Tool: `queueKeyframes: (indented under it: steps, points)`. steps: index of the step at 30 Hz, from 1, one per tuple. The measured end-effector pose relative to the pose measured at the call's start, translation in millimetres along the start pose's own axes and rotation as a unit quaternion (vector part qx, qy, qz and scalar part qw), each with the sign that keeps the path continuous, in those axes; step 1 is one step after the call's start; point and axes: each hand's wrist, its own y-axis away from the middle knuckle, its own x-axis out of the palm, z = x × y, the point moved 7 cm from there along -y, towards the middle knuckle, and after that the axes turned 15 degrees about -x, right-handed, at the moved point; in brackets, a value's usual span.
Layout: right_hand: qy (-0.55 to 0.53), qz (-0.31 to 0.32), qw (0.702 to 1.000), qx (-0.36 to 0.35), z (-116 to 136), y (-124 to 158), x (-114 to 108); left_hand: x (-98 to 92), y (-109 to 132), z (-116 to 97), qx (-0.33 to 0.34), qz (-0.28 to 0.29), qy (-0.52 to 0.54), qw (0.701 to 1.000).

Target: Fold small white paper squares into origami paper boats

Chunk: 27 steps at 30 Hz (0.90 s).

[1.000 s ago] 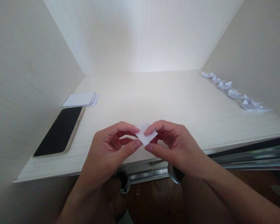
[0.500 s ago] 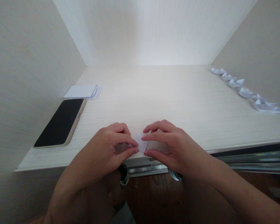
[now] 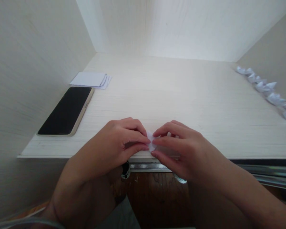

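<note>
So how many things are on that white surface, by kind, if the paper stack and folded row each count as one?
Small white paper between left hand and right hand: 1
Phone: 1
Paper stack: 1
Row of folded white papers, too blurred to count singly: 1
Total: 4

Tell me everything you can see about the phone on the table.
The phone lies flat, face up, with a black, blank-looking screen and rounded corners. A light beige case rims it, with a small dark mark on the right side, perhaps a button or cutout. It sits slanted at the left of the table, beside the left wall and just nearer than some white papers. Whether it touches either is unclear. Neither hand touches it.
</note>
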Motion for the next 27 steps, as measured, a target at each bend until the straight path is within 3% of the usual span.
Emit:
queueKeyframes:
  steps: [6, 11, 19, 27]
  points:
    - [0.000, 0.004, 1.000, 0.004, -2.8, 1.7, 2.1, 0.5, 0.3, -1.6, 0.009, 0.005, -0.026, 1.000]
    - [-0.018, -0.034, 0.999, 0.008, -5.8, 1.2, 0.3, -0.4, 2.4, -2.8, 0.020, -0.005, -0.041, 0.999]
    - [0.031, -0.047, 0.998, -0.016, -5.3, -0.5, 2.9, 2.5, 4.7, -8.5, -0.002, -0.027, -0.058, 0.998]
    - [0.005, -0.079, 0.997, 0.003, -7.7, 6.6, 1.0, 5.5, 1.8, -9.8, 0.003, -0.031, -0.059, 0.998]
